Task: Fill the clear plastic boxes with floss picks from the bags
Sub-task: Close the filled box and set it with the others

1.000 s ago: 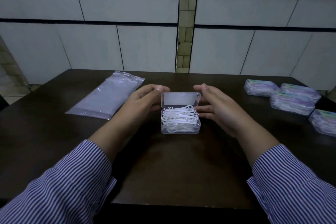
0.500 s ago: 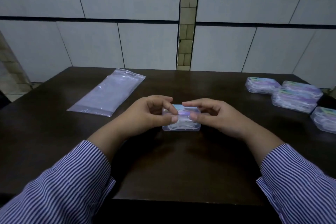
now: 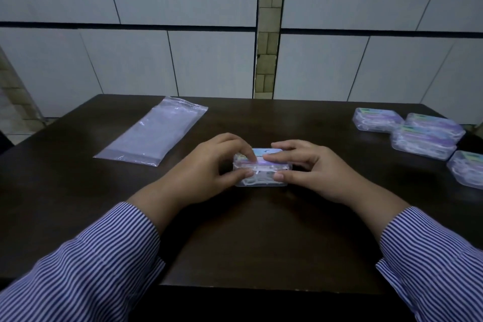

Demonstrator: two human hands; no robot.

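Observation:
A small clear plastic box [image 3: 262,180] full of white floss picks sits on the dark table [image 3: 248,238] in the middle, its labelled lid down. My left hand [image 3: 214,165] grips the box's left end, fingers on the lid and thumb against the front wall. My right hand [image 3: 308,167] grips the right end the same way, fingers over the lid and thumb at the front. A flat, clear plastic bag [image 3: 154,133] lies to the left rear; I see no picks in it.
Several closed, filled boxes with purple labels [image 3: 418,136] are grouped at the table's right rear edge, one more [image 3: 467,168] nearer the right edge. A tiled wall stands behind the table. Striped sleeves cover both forearms.
The box's lid stood open a second ago with both hands beside it. The lid has come down, and both hands now pinch the box between fingers and thumbs.

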